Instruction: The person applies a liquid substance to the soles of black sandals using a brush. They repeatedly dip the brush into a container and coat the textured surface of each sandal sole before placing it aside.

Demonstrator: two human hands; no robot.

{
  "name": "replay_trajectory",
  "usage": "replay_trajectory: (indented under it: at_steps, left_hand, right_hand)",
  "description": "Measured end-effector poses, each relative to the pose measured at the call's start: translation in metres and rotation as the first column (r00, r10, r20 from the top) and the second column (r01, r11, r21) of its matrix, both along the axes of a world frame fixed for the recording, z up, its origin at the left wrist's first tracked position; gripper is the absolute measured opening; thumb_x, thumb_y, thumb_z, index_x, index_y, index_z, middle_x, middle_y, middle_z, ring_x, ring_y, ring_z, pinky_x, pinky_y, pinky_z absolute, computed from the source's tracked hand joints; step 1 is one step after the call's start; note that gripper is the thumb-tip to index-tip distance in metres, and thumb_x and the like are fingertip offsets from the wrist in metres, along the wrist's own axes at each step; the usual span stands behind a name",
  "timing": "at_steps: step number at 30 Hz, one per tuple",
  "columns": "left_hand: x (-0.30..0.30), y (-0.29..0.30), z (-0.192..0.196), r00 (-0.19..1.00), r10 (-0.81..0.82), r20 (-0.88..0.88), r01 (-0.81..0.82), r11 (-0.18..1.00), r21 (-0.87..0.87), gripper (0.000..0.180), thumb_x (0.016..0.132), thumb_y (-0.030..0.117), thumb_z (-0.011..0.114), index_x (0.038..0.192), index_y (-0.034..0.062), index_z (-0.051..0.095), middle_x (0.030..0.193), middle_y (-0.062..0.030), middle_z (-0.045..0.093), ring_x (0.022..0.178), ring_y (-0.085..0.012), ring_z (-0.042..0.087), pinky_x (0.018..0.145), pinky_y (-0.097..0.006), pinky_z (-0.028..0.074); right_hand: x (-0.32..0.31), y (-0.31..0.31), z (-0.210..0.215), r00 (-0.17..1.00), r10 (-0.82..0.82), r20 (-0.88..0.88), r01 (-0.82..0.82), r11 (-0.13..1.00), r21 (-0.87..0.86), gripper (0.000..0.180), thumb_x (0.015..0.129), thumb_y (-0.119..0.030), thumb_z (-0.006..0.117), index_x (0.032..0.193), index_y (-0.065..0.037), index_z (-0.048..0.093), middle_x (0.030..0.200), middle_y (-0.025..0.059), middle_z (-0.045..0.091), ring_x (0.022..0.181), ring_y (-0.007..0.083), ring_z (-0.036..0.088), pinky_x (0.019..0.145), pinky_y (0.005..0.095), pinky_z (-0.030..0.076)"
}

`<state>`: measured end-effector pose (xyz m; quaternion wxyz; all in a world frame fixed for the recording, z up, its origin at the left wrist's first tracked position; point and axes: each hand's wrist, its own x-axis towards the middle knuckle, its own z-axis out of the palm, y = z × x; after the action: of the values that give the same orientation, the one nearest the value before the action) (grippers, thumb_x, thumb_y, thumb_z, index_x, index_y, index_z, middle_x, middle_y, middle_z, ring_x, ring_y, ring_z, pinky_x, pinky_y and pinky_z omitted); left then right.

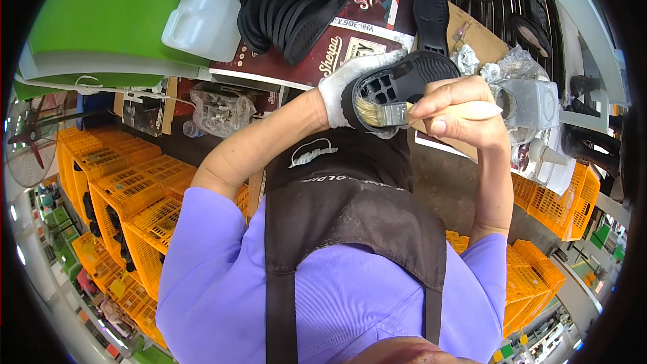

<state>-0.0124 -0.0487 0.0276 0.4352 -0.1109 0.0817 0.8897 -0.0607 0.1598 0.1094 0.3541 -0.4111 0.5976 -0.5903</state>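
My left hand (335, 87), in a white glove, grips a black shoe sole (431, 66) by its near left end. The sole's inner side faces up, with square hollows showing at that end. My bare right hand (465, 113) is closed round a paintbrush (391, 114) with a pale wooden handle and a metal band. Its light bristles touch the inner rim of the sole beside the hollows. Just beyond, another black sole (431, 17) lies on the table. A row of several black soles (290, 10) leans together at the far left of it.
A white plastic jug (202, 23) stands left of the soles, by a green surface (121, 7). At right are a clear square container (532, 103), crumpled plastic (519, 64) and a white nozzle bottle (547, 154). Orange crates (135, 178) are stacked at both sides. A rack (495, 7) holds dark shoes.
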Motion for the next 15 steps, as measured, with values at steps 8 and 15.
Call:
replay_trajectory:
  at_steps: [8,15]
  left_hand:
    - [0.004,-0.004,-0.01,0.955,-0.188,-0.23,0.138,0.967,-0.214,0.041,0.097,0.032,0.033,0.119,0.002,0.051,0.107,-0.0155,0.062,0.091,-0.0257,0.063,0.082,-0.044,0.054]
    - [0.003,-0.002,-0.005,0.689,-0.344,-0.638,0.077,0.91,-0.408,0.042,0.079,0.0,0.064,0.118,0.0028,0.052,0.101,-0.008,0.065,0.087,-0.0163,0.064,0.072,-0.032,0.056]
  right_hand:
    - [-0.03,-0.01,-0.002,0.931,0.364,0.014,-0.364,0.93,0.052,0.024,0.079,-0.01,0.069,0.098,0.003,0.067,0.083,0.0143,0.065,0.074,0.0211,0.06,0.066,0.0301,0.046]
    - [-0.04,-0.015,-0.005,0.863,0.504,-0.015,-0.502,0.862,0.074,0.021,0.08,-0.007,0.067,0.099,0.002,0.068,0.084,0.0135,0.065,0.075,0.021,0.06,0.065,0.0305,0.044]
